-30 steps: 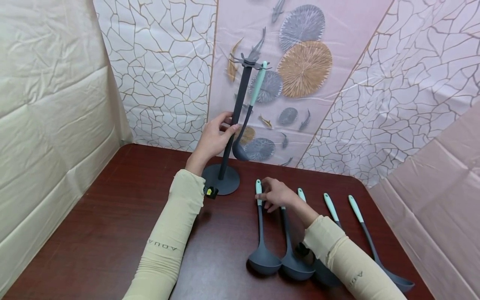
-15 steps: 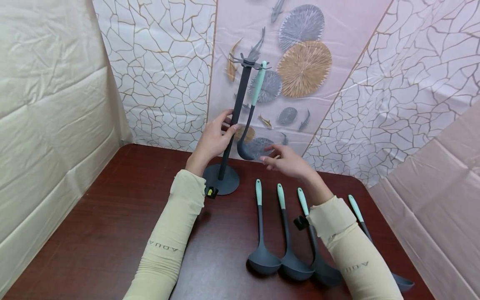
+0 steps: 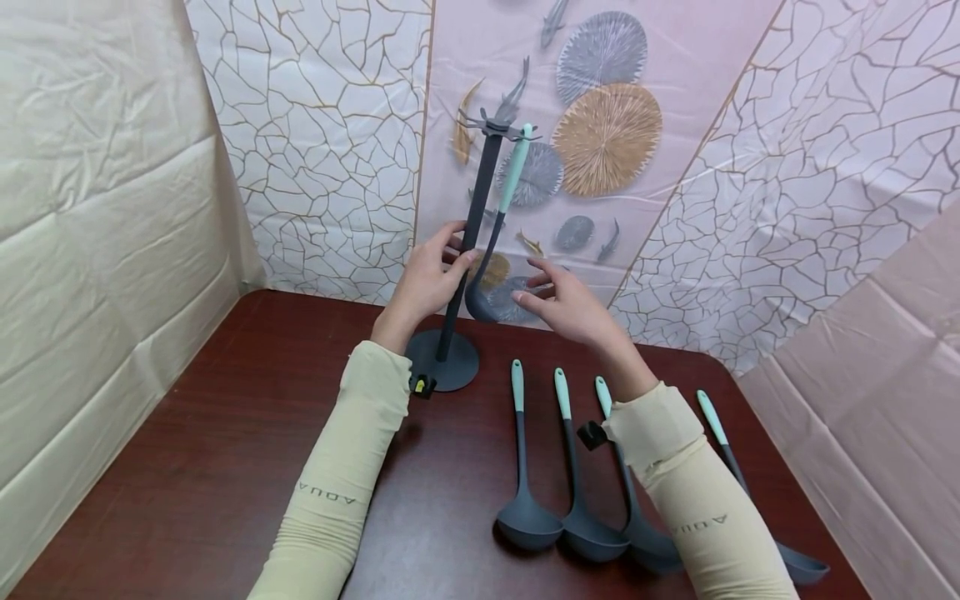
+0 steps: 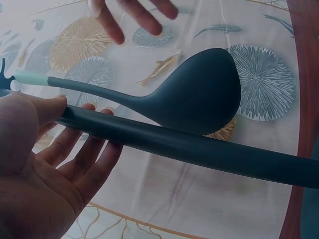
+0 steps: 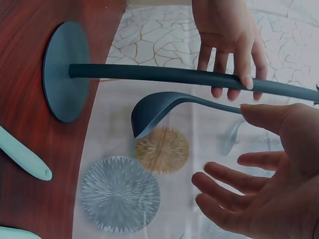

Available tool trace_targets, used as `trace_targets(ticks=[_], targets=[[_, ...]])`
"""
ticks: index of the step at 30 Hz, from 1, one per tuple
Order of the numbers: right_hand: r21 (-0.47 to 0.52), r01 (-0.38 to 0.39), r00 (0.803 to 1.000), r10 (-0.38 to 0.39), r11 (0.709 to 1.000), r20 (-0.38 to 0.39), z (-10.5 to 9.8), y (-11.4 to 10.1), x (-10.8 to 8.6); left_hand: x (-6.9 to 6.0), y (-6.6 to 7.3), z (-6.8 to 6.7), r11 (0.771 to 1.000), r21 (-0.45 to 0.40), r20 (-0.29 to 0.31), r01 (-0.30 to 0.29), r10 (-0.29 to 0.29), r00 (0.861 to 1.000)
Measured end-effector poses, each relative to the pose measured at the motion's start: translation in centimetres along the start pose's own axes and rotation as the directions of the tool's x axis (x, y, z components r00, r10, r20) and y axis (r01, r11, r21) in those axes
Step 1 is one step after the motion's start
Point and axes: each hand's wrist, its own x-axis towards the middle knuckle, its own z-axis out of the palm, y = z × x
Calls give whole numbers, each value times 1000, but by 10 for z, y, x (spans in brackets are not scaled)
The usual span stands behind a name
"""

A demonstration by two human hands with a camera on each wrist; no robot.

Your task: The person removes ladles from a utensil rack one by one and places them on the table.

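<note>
My left hand holds the dark pole of a utensil stand, thumb on one side and fingers on the other. From a hook on the stand's top hangs a ladle with a mint handle; its dark bowl hangs close to the pole. Right of it, my right hand is raised with relaxed, spread fingers and nothing in them. In the left wrist view, those fingertips are apart from the ladle. The stand's round base rests on the table.
Several more ladles lie on the brown table, handles pointing away: one ladle at left, others to its right, and a far-right ladle partly behind my right sleeve. Patterned cloth hangs behind the table.
My right hand has risen from beside the lying ladles' handles to near the hanging ladle. That ladle has swung slightly right and back. The left hand keeps its hold on the pole.
</note>
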Motion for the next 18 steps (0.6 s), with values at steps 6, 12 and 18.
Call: trace_targets(ticks=[6,12,18], targets=[[-67,59,994,-65,996,-89,-1,-5,1,1,0,0,1000,-4,-9,-13,13,1000],[-132,103,987,-118,986,-111,-3,-10,1,2,0,0,1000,-8,-7,-10,10,1000],[-159,126,984,-144,979,-104,-8,-15,4,1,0,0,1000,0,0,11,-11,1000]])
